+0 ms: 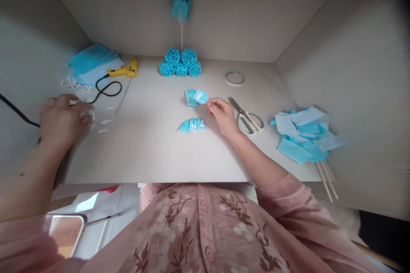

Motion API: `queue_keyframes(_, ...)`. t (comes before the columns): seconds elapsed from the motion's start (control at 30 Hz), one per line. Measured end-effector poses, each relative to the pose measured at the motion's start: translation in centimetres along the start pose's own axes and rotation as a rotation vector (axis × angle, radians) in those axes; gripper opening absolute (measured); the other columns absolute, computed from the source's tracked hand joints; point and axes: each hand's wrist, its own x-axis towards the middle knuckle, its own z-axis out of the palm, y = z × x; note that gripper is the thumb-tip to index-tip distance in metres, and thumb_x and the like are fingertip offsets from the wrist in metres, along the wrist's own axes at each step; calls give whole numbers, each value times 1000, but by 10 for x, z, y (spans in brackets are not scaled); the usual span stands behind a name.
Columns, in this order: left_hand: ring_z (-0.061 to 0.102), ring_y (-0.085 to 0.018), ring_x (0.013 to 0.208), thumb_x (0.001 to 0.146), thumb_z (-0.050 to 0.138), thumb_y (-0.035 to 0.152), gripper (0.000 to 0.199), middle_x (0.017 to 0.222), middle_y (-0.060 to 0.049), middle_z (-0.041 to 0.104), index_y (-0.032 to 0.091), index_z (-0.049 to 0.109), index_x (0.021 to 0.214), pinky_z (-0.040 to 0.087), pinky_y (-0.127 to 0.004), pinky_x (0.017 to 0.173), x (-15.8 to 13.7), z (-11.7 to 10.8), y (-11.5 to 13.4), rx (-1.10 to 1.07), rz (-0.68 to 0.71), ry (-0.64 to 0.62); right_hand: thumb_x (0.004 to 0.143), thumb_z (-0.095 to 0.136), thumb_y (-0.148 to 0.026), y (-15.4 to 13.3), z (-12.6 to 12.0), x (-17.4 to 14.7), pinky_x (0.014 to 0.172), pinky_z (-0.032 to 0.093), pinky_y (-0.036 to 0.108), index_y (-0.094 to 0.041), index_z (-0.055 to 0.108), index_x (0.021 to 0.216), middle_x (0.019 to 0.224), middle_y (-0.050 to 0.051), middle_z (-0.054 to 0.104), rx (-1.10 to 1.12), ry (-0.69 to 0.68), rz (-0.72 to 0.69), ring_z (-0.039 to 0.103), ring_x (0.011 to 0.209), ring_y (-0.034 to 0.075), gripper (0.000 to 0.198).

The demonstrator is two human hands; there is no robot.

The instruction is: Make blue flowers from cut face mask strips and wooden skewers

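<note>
At centre, my right hand pinches the edge of a light blue petal with a white strip on it. The petal lies over or beside another crinkled blue piece; I cannot tell whether they are joined. Just below, several overlapping blue petals with small white strips lie in a row on the table. Far left, my left hand hangs low over the table, slightly blurred, its fingers bent but apart. Beside its fingertips are several small white paper strips. I make out nothing held in that hand.
Scissors and a tape roll lie right of centre. Blue pieces and sticks are farther right. Blue rosettes and a flower on a stick stand behind. A yellow glue gun sits by blue masks.
</note>
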Motion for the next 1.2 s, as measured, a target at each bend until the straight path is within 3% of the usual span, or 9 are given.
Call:
queue_keyframes(0.07, 37, -50, 143, 92, 49, 59, 48, 150, -9, 52, 21, 68, 113, 29, -59, 102, 5, 4, 18, 151, 37, 21, 75, 67, -45, -1, 0, -1, 63, 37, 27, -20, 66, 76, 65, -4, 55, -12, -13, -3, 45, 62, 11, 25)
queue_keyframes(0.13, 39, -48, 145, 94, 52, 53, 50, 160, -8, 44, 24, 61, 135, 28, -64, 112, 12, 13, 47, 173, 72, 40, 76, 68, -44, -2, 0, -3, 65, 39, 27, -20, 67, 77, 66, -4, 57, -15, -37, -12, 46, 62, 11, 24)
queue_keyframes(0.27, 66, -32, 116, 90, 62, 49, 42, 123, -11, 73, 21, 72, 119, 46, -51, 104, 32, 48, 125, -195, 135, -4, 76, 69, -44, -4, 0, -5, 67, 42, 27, -20, 69, 76, 68, -3, 61, -11, -100, -28, 50, 64, 12, 24)
queue_keyframes(0.37, 70, -23, 102, 89, 62, 48, 37, 113, -8, 76, 21, 74, 110, 52, -38, 94, 48, 81, 174, -514, 49, -196, 77, 69, -43, -7, 0, -6, 67, 42, 27, -19, 68, 75, 68, -2, 62, -15, -131, -30, 51, 65, 12, 24)
queue_keyframes(0.47, 69, -20, 94, 86, 62, 51, 37, 101, -6, 77, 19, 75, 99, 52, -33, 88, 61, 107, 199, -745, -55, -338, 79, 68, -42, -8, -1, -6, 66, 42, 27, -19, 69, 75, 68, -2, 62, -46, -144, -47, 50, 63, 12, 23)
queue_keyframes(0.63, 61, -15, 69, 78, 66, 47, 29, 70, -1, 65, 19, 64, 71, 51, -29, 71, 75, 126, 206, -934, -170, -416, 80, 68, -45, -7, -4, -5, 66, 43, 27, -19, 70, 76, 69, -1, 66, -88, -139, -52, 53, 65, 13, 26)
queue_keyframes(0.83, 60, -14, 65, 79, 68, 45, 27, 69, -2, 66, 18, 65, 74, 51, -27, 68, 71, 135, 200, -1018, -183, -523, 86, 63, -59, -12, -9, -3, 68, 46, 28, -19, 75, 85, 77, 3, 69, -39, -221, 7, 57, 71, 14, 42)
queue_keyframes(0.97, 60, -13, 63, 80, 65, 47, 30, 67, -1, 65, 17, 66, 75, 48, -25, 62, 63, 140, 196, -952, -112, -614, 82, 70, -54, -10, -8, -4, 67, 45, 27, -19, 74, 82, 72, 0, 65, -21, -297, 38, 55, 68, 13, 35)
queue_keyframes(1.2, 59, -13, 62, 77, 70, 48, 31, 67, -1, 64, 18, 64, 73, 50, -25, 62, 62, 143, 196, -997, -135, -539, 79, 73, -46, -8, -6, -5, 64, 42, 25, -19, 69, 78, 69, -3, 62, -27, -333, 48, 50, 63, 10, 27)
